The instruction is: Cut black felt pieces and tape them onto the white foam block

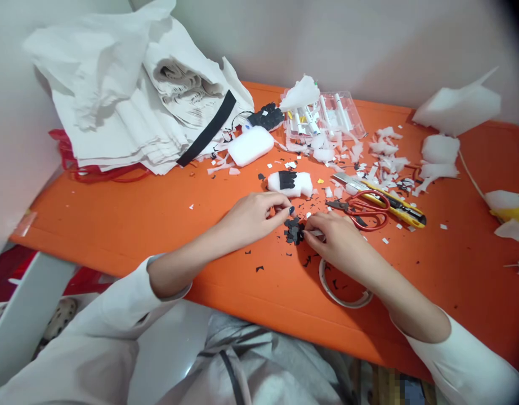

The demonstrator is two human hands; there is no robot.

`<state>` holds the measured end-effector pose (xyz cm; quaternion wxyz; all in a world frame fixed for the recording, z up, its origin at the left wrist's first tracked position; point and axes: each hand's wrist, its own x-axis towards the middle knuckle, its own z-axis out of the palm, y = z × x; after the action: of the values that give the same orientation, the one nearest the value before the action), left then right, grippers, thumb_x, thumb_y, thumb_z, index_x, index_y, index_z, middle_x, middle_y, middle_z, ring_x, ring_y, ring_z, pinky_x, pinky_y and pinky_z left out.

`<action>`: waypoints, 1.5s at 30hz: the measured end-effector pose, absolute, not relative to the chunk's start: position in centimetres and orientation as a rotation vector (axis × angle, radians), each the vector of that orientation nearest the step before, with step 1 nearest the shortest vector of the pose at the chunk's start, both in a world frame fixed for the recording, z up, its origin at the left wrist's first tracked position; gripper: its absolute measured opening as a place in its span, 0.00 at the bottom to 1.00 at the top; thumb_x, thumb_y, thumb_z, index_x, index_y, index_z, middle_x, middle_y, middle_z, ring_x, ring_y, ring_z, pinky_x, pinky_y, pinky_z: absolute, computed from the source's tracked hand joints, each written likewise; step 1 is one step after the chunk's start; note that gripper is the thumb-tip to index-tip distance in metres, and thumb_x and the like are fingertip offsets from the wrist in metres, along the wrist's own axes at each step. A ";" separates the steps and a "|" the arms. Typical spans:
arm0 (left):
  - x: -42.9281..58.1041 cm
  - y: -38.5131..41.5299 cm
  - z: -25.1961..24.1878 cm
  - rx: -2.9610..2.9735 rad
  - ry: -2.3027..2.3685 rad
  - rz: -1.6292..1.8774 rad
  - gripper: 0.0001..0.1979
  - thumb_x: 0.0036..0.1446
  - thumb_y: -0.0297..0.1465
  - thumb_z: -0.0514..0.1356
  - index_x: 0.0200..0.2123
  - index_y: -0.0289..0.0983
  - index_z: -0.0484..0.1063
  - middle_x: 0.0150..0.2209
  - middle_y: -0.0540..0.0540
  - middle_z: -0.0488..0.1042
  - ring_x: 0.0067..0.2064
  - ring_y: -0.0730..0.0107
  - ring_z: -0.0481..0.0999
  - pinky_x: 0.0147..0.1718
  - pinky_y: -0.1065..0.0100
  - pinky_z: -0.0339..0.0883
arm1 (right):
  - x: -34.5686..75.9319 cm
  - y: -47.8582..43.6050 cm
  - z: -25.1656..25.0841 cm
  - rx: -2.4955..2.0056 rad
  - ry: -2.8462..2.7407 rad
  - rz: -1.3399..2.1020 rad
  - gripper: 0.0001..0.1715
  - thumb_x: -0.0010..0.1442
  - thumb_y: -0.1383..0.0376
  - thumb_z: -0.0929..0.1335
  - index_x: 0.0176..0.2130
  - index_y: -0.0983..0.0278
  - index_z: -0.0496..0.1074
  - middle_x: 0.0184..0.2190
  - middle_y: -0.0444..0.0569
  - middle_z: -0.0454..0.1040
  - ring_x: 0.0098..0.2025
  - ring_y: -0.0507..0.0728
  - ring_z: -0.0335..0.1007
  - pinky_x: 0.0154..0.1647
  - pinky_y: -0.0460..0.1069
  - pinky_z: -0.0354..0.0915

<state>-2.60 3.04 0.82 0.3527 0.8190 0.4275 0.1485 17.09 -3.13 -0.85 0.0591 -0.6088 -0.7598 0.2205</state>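
Right hand (333, 241) curled, thumb and forefinger drawn close together at the edge of a pile of black scraps (293, 231); something pale pokes out between them, but from where I stand I can't tell what it is. That pile lies on the orange table (133, 219), just left of those fingertips and between the two hands, a loose heap with no clear long axis. Over on its far-left side hovers the left hand (262, 212), thumb and forefinger nearly meeting, a dark spot at the tip; whether that's a scrap or a nail, I can't say. Just beyond those knuckles sits a white foam-like piece (302, 184) with a black patch across it, its long axis running left to right, so the left hand is the nearer one. Past the right hand lie red-handled scissors (369, 211) beside a yellow cutter (405, 212); a ring of tape (348, 304) rests by the right forearm.
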 end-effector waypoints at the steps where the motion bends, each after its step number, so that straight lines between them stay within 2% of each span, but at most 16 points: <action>1: -2.6 3.1 0.7 2.126 1.102 0.383 0.10 0.61 0.34 0.54 0.36 0.38 0.75 0.32 0.51 0.76 0.28 0.74 0.68 0.28 0.72 0.55 | 17.1 -3.1 -0.9 -1.835 -2.291 0.683 0.10 0.62 0.65 0.62 0.30 0.63 0.70 0.32 0.51 0.76 0.37 0.59 0.67 0.36 0.51 0.55; 7: -2.5 3.1 0.7 2.187 1.005 0.321 0.10 0.63 0.33 0.53 0.39 0.38 0.74 0.38 0.49 0.77 0.36 0.70 0.73 0.35 0.71 0.60 | 17.9 -3.5 -0.4 -1.691 -2.150 0.805 0.09 0.61 0.68 0.61 0.29 0.62 0.64 0.28 0.46 0.70 0.33 0.56 0.63 0.35 0.50 0.56; 11: -2.3 2.9 0.9 2.186 0.837 0.203 0.12 0.65 0.32 0.51 0.42 0.37 0.74 0.41 0.47 0.77 0.41 0.68 0.74 0.41 0.69 0.62 | 18.6 -4.1 0.0 -1.580 -2.157 0.788 0.07 0.62 0.68 0.61 0.31 0.61 0.65 0.29 0.46 0.69 0.35 0.57 0.62 0.38 0.51 0.56; 14: -2.1 2.6 0.8 2.083 0.712 0.151 0.10 0.64 0.32 0.54 0.42 0.38 0.74 0.41 0.47 0.77 0.42 0.69 0.74 0.43 0.70 0.63 | 18.8 -4.5 0.2 -1.506 -2.244 0.721 0.06 0.63 0.67 0.61 0.34 0.61 0.66 0.31 0.47 0.70 0.37 0.58 0.61 0.38 0.52 0.55; 18: -2.0 2.4 0.5 1.984 0.656 0.130 0.10 0.63 0.30 0.54 0.40 0.37 0.75 0.37 0.49 0.77 0.37 0.72 0.73 0.39 0.72 0.63 | 18.9 -4.7 0.3 -1.468 -2.304 0.697 0.05 0.64 0.67 0.61 0.35 0.61 0.66 0.32 0.48 0.70 0.37 0.59 0.60 0.37 0.53 0.54; 25: -2.0 2.4 0.7 1.995 0.745 0.197 0.08 0.59 0.29 0.56 0.35 0.36 0.75 0.31 0.52 0.74 0.29 0.78 0.66 0.32 0.74 0.59 | 19.1 -4.7 0.3 -1.420 -2.257 0.772 0.05 0.65 0.67 0.61 0.35 0.60 0.65 0.32 0.47 0.69 0.37 0.58 0.60 0.38 0.53 0.55; 32: -1.9 2.2 0.5 1.844 0.843 0.241 0.08 0.58 0.32 0.57 0.34 0.35 0.75 0.27 0.52 0.71 0.26 0.79 0.64 0.26 0.76 0.57 | 19.0 -4.8 0.1 -1.465 -2.094 0.836 0.05 0.66 0.64 0.62 0.36 0.60 0.64 0.32 0.47 0.69 0.37 0.58 0.61 0.38 0.53 0.58; 34: -1.7 2.2 0.5 1.736 0.887 0.258 0.09 0.58 0.33 0.58 0.34 0.35 0.75 0.26 0.52 0.72 0.25 0.79 0.65 0.24 0.76 0.57 | 18.9 -4.8 -0.3 -1.503 -1.928 0.871 0.02 0.64 0.64 0.64 0.39 0.60 0.64 0.35 0.47 0.69 0.37 0.57 0.63 0.39 0.52 0.60; 37: -1.6 2.0 0.6 1.603 0.901 0.270 0.10 0.58 0.33 0.58 0.34 0.34 0.76 0.28 0.49 0.76 0.25 0.78 0.70 0.24 0.76 0.63 | 18.5 -4.8 -0.8 -1.466 -1.694 0.948 0.09 0.61 0.65 0.67 0.42 0.60 0.63 0.37 0.46 0.69 0.39 0.56 0.66 0.42 0.52 0.63; 42: -1.4 1.5 0.5 1.553 0.910 0.288 0.09 0.57 0.32 0.59 0.32 0.35 0.78 0.28 0.50 0.78 0.26 0.78 0.75 0.26 0.77 0.66 | 18.2 -4.7 -1.3 -1.387 -1.554 1.033 0.10 0.59 0.67 0.69 0.41 0.60 0.65 0.38 0.46 0.71 0.41 0.56 0.69 0.45 0.52 0.65; 45: -1.4 1.4 0.4 1.581 0.937 0.308 0.09 0.58 0.33 0.59 0.32 0.35 0.78 0.28 0.50 0.78 0.26 0.78 0.75 0.27 0.76 0.66 | 18.3 -4.6 -1.4 -1.398 -1.585 0.968 0.12 0.59 0.66 0.69 0.44 0.60 0.65 0.43 0.48 0.71 0.46 0.57 0.69 0.49 0.54 0.66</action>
<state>-1.44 1.40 0.36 0.5965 0.6809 0.4036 0.1325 18.29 -4.64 -1.38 0.3972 -0.5520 -0.6256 0.3822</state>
